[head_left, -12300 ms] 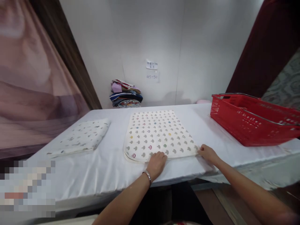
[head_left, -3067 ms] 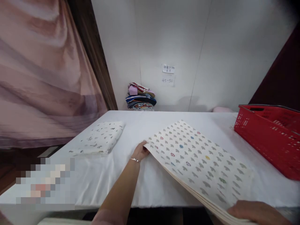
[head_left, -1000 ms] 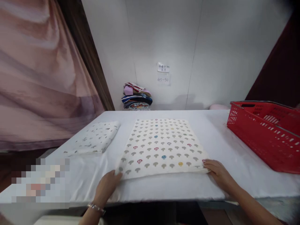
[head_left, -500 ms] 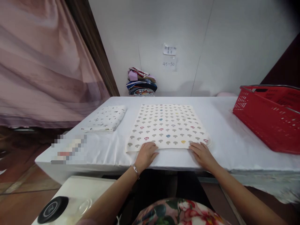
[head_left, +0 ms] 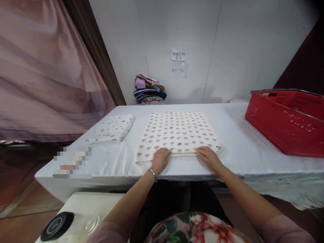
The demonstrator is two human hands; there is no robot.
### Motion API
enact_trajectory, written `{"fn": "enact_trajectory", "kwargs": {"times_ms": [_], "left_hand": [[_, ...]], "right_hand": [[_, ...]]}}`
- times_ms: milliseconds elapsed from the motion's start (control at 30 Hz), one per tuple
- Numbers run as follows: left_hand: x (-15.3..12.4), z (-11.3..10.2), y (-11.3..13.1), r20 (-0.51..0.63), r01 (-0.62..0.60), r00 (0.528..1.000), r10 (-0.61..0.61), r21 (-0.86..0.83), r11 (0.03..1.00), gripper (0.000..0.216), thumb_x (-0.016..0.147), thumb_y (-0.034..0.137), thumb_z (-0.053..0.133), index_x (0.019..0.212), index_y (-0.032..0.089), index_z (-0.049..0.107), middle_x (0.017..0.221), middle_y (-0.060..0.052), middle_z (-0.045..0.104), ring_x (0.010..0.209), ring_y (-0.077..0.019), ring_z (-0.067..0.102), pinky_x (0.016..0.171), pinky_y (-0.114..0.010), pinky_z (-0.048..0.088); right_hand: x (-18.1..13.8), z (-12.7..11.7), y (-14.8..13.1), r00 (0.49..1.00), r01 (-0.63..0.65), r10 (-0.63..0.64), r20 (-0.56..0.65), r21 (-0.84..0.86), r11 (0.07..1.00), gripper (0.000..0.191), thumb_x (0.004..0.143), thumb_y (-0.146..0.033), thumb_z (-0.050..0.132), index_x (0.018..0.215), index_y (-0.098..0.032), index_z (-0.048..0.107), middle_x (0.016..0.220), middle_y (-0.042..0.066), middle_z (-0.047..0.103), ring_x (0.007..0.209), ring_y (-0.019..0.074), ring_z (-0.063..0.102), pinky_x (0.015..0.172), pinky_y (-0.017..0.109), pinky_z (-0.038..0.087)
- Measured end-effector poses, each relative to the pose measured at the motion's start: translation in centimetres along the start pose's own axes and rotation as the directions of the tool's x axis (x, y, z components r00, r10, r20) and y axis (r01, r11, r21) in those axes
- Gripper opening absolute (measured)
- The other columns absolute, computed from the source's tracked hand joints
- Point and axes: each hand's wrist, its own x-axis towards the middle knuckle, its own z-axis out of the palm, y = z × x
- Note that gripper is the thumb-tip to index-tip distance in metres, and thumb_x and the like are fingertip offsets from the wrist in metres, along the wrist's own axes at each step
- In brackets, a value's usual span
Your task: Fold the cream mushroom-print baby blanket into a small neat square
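A cream cloth (head_left: 181,131) printed with rows of mushrooms, mostly grey with a few red, blue and yellow, lies folded flat on the white-covered table (head_left: 230,135). My left hand (head_left: 161,159) pinches its near edge left of the middle. Farther right along that edge, my right hand (head_left: 209,157) also has its fingers closed on the cloth. Between the two hands the edge is slightly raised. Layers show at the cloth's rounded right near corner. To the left lies a second folded white cloth (head_left: 111,128) with small dark prints, apart from both hands.
A red plastic basket (head_left: 286,125) stands on the table's right side. Folded fabrics (head_left: 150,91) are stacked at the back by the wall. Below the table at left, a white surface (head_left: 101,202) carries a round black object (head_left: 57,226). A pink curtain (head_left: 50,67) hangs at left.
My hands have gone from lying on the near edge to pinching it, and the right hand has shifted inward. The edge between them has lifted slightly. The view has shifted a little.
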Motion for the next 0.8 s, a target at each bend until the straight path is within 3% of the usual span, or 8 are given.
{"fn": "enact_trajectory", "kwargs": {"times_ms": [267,433,633,800], "left_hand": [[-0.1,0.5,0.4,-0.005,-0.067,0.998,0.069,0.189,0.98,0.018,0.088,0.02,0.044,0.083,0.019,0.061,0.085,-0.004,0.06,0.082,-0.0169,0.05,0.071,-0.03,0.038],[-0.3,0.2,0.5,0.06,-0.129,0.991,0.119,0.213,0.968,0.016,0.086,0.018,0.047,0.08,0.02,0.061,0.084,-0.003,0.059,0.082,-0.0167,0.05,0.072,-0.03,0.038],[-0.3,0.0,0.7,0.069,-0.133,0.99,0.12,0.233,0.963,0.018,0.085,0.016,0.047,0.076,0.019,0.062,0.082,-0.004,0.059,0.08,-0.0174,0.05,0.07,-0.031,0.039],[-0.3,0.1,0.5,0.041,-0.125,0.992,0.12,0.147,0.981,0.017,0.087,0.022,0.047,0.089,0.022,0.063,0.087,-0.004,0.061,0.084,-0.0174,0.052,0.072,-0.031,0.041]], "right_hand": [[0.2,-0.3,-1.0,0.994,0.062,-0.07,-0.083,-0.096,0.993,0.028,0.09,-0.027,0.042,0.095,-0.023,0.069,0.088,0.007,0.063,0.082,0.02,0.054,0.074,0.035,0.045],[-0.3,-0.2,-0.6,0.986,0.165,-0.162,0.038,-0.13,0.978,0.027,0.088,-0.02,0.042,0.095,-0.025,0.068,0.091,0.007,0.063,0.085,0.0191,0.053,0.073,0.033,0.044],[-0.1,-1.3,-0.7,0.964,0.199,-0.164,0.209,-0.157,0.967,0.027,0.088,-0.02,0.042,0.098,-0.024,0.066,0.095,0.006,0.062,0.088,0.0196,0.052,0.076,0.033,0.042],[0.9,-1.6,-0.5,0.977,0.057,-0.051,0.205,-0.027,0.998,0.026,0.088,-0.023,0.041,0.093,-0.023,0.067,0.092,0.004,0.063,0.088,0.0184,0.055,0.076,0.031,0.044]]}}
